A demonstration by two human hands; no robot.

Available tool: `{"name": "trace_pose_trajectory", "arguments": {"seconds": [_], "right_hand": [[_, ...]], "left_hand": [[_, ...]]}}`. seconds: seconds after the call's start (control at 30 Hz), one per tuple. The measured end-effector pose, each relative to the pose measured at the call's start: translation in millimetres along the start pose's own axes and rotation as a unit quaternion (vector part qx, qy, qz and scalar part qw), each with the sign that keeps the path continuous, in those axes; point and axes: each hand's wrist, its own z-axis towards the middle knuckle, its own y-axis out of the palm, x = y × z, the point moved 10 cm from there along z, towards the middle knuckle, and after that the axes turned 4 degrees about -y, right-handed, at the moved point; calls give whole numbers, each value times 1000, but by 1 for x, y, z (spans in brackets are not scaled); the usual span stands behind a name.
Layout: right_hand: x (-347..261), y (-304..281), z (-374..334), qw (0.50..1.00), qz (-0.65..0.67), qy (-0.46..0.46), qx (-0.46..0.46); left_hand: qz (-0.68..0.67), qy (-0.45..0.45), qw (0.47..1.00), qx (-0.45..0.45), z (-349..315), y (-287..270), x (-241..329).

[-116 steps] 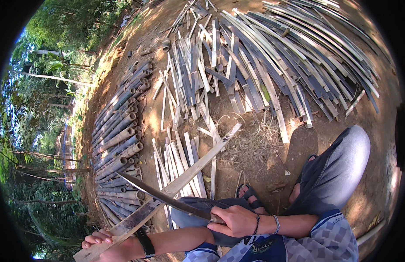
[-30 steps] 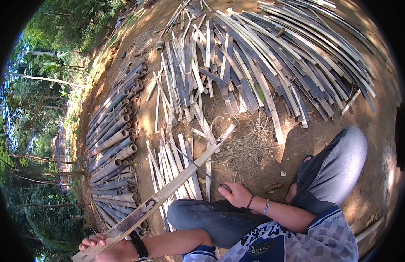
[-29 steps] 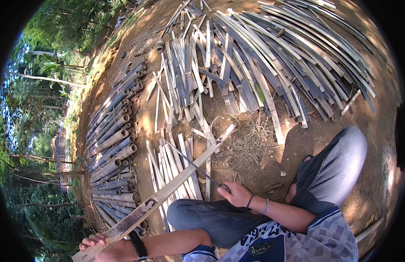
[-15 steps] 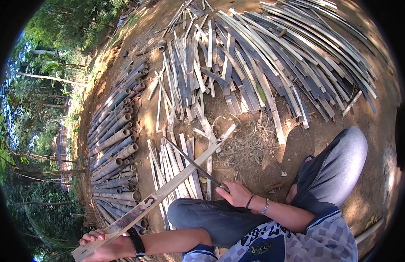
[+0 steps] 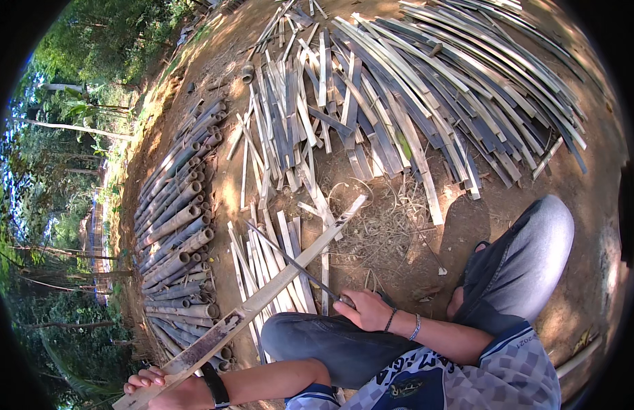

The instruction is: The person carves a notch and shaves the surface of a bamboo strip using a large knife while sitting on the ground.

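At lower left, left grip (image 5: 180, 395) curled round bamboo strip (image 5: 268, 294); right grip (image 5: 367, 310) wraps knife handle (image 5: 346, 301).

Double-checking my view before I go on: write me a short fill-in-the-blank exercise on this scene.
1. The long knife is held in the ____ hand.
2. The left hand holds a bamboo strip, and the wristband on that arm is ____ in colour.
3. In the picture, the stacked round poles lie to the ____ of the large pile of split strips.
Missing words: right; black; left.

knife (image 5: 311, 276) moved toward far end of bamboo strip (image 5: 272, 286)
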Motion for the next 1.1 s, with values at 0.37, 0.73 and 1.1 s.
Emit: {"name": "trace_pose_trajectory", "arguments": {"seconds": [0.37, 0.73, 1.1], "right_hand": [[28, 0, 9, 999, 15, 7, 34], [39, -7, 15, 998, 1, 33, 53], [51, -24, 21, 994, -24, -28, 102]], "left_hand": [[13, -5, 999, 29, 7, -11, -6], [8, -5, 1000, 23, 11, -17, -7], [6, -10, 1000, 11, 7, -9, -8]]}}
